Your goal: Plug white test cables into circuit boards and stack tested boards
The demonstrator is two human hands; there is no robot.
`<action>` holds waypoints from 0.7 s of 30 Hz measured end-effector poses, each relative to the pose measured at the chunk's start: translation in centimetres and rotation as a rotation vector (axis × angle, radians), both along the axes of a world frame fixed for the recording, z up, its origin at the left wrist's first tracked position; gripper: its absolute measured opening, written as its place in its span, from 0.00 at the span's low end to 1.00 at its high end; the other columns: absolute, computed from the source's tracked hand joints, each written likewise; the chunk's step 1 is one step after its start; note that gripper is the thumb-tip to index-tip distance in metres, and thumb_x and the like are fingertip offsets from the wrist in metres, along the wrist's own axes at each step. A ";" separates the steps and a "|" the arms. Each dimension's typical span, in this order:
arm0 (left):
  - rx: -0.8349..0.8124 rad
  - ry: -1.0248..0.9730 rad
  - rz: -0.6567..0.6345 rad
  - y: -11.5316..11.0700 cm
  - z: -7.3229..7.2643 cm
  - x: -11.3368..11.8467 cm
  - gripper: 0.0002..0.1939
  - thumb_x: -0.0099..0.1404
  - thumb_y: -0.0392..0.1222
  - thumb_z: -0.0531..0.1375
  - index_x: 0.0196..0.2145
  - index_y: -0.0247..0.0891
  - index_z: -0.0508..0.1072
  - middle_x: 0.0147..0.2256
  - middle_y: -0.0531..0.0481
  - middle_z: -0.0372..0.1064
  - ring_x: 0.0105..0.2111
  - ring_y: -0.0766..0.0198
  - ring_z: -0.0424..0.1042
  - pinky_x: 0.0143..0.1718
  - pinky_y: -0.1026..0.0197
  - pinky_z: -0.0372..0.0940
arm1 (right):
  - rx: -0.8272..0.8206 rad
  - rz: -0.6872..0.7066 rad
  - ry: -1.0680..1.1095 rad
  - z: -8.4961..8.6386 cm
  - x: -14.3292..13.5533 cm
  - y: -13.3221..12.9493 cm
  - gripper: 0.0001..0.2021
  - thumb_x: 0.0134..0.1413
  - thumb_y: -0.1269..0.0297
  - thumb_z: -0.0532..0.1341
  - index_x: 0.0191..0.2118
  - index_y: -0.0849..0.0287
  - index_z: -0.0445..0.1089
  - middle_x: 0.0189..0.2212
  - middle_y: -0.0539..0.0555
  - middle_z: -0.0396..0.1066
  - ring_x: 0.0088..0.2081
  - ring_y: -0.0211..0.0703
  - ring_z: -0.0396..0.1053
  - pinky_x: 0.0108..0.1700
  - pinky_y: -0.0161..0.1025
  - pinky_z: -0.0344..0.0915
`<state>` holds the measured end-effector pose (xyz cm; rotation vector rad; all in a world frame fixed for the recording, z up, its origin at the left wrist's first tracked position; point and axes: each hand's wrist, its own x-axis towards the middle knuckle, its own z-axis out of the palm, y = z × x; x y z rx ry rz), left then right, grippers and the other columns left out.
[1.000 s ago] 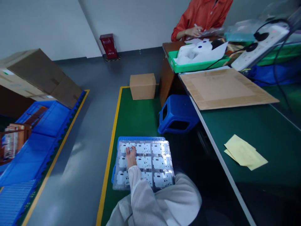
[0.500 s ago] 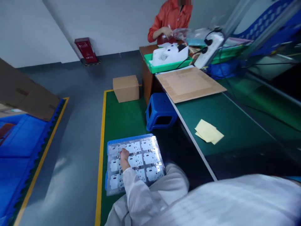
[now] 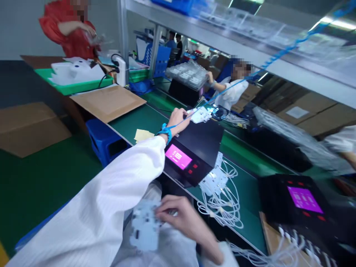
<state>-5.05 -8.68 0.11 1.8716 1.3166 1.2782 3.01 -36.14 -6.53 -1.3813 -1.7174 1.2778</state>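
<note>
My left hand (image 3: 179,120), with a blue strap (image 3: 165,131) round its wrist, reaches forward over a black box (image 3: 200,142) that has a lit pink screen (image 3: 178,156). Its fingers are closed on the near edge of a flat white plate (image 3: 199,115) above the box top. Low over my lap, my right hand (image 3: 180,215) pinches another pale plate with small holes (image 3: 146,226) by its right edge. Beside the box lie more white plates (image 3: 215,180) with white cables (image 3: 222,207) attached. Blur hides the fine detail.
Cardboard (image 3: 108,102) and yellow paper (image 3: 143,135) lie on the green bench. A coiled blue cord (image 3: 267,65) crosses the view. At right stands a second black box (image 3: 294,211). A blue stool (image 3: 104,142) is below the bench. Co-workers stand beyond, one in red (image 3: 69,29).
My view has swung right and up, from a tray of plates near the floor to the bench. Both hands now show, each with a plate; before, one hand was over the tray.
</note>
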 end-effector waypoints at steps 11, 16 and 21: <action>-0.084 -0.049 -0.022 -0.4 0.7 -0.6 0.38 0.76 0.66 0.32 0.47 0.41 0.75 0.51 0.40 0.75 0.55 0.53 0.74 0.58 0.52 0.65 | 0.667 -0.616 0.115 11.1 15.0 20.4 0.20 0.48 0.68 0.75 0.47 0.70 0.78 0.35 0.56 0.76 0.35 0.42 0.75 0.48 0.50 0.75; -0.040 0.047 -0.104 -0.9 0.8 -0.7 0.39 0.75 0.67 0.34 0.48 0.43 0.78 0.58 0.43 0.73 0.62 0.51 0.69 0.65 0.52 0.60 | 0.587 -0.710 0.110 8.8 13.4 29.8 0.21 0.54 0.72 0.69 0.53 0.77 0.73 0.36 0.57 0.74 0.35 0.40 0.75 0.48 0.45 0.74; -0.027 0.219 -0.193 -1.1 1.0 -0.2 0.33 0.77 0.63 0.38 0.57 0.47 0.76 0.65 0.50 0.68 0.69 0.53 0.60 0.71 0.50 0.52 | 0.567 -0.763 -0.066 8.2 13.6 31.1 0.18 0.53 0.71 0.67 0.49 0.74 0.76 0.37 0.60 0.76 0.38 0.48 0.76 0.51 0.49 0.73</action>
